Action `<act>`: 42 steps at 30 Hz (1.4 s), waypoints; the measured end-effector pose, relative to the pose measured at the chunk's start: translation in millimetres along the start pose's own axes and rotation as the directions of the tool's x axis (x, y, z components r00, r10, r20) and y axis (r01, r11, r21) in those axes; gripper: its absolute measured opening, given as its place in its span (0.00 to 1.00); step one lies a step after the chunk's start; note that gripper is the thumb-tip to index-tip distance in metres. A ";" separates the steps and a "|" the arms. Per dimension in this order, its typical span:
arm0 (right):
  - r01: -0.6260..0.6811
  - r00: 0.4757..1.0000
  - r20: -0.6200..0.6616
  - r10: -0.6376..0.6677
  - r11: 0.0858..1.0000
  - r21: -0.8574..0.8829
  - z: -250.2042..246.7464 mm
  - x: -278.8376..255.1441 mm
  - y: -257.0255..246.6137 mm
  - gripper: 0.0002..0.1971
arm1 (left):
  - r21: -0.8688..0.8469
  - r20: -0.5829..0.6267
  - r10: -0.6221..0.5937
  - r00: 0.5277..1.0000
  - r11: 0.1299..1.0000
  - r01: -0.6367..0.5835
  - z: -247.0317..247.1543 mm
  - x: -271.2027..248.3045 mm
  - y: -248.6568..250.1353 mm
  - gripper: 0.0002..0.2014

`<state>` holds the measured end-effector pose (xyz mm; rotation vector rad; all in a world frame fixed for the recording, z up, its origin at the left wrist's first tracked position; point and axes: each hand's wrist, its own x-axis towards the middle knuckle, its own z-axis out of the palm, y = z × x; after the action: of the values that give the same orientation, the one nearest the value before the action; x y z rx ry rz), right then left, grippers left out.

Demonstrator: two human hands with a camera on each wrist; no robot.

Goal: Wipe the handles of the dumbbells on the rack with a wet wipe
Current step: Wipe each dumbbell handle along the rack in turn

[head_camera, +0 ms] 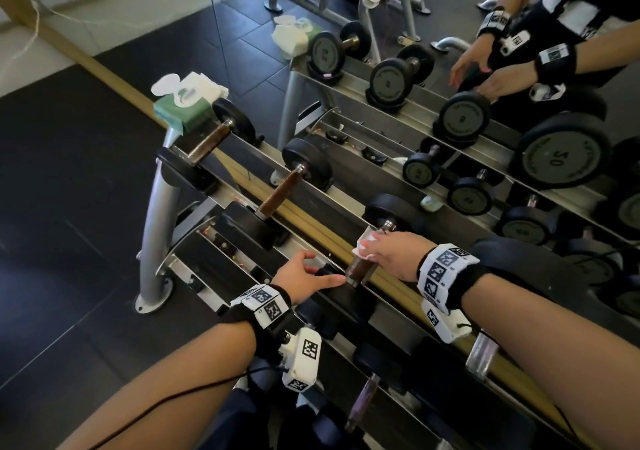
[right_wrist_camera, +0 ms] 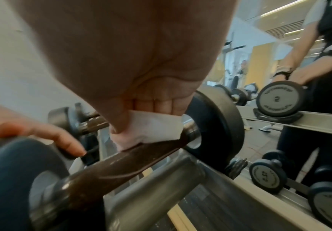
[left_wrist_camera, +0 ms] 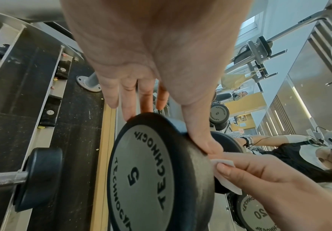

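Both hands (head_camera: pixel 391 254) on one dumbbell (right_wrist_camera: pixel 121 159), wipe (right_wrist_camera: pixel 153 128) around handle.

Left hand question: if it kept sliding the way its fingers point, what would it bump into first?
Probably nothing new at first: the left hand already rests its straight fingers on the dumbbell's near weight. Past that, the thumb points at the brown handle, where the right hand holds the wet wipe. Depth is unclear.

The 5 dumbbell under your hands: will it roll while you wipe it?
Probably a little: the dumbbell has round heads, so the left hand steadies one. The wipe looks thin and floppy, likely bunching on the handle.
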<state>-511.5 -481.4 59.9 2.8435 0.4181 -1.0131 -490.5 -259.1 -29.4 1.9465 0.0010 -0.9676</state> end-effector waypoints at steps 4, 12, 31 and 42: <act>0.103 0.995 0.032 -0.098 0.974 -0.203 6.3 0.5 -10.3 0.22 | -0.009 -0.010 -0.001 1.000 1.000 0.001 2.2 -0.4 -0.9 0.45; 0.300 0.954 0.166 -0.251 0.769 -0.564 6.5 -1.1 -11.1 0.26 | -0.025 -0.063 0.047 0.997 0.999 -0.048 8.9 -2.8 -11.5 0.43; 0.159 0.940 0.340 0.024 0.853 -0.498 -30.5 -12.9 -11.3 0.19 | -0.018 -0.074 0.048 0.996 0.999 -0.050 8.9 -1.0 -11.3 0.41; 0.124 0.941 0.330 -0.073 0.983 -0.136 -14.9 -15.8 -53.7 0.37 | 0.024 -0.075 0.068 0.995 0.998 -0.066 9.8 -1.6 -12.3 0.40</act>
<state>-529.6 -430.8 81.6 2.4786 0.5814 -1.3727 -502.2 -258.7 -40.0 1.9887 -0.0314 -0.8531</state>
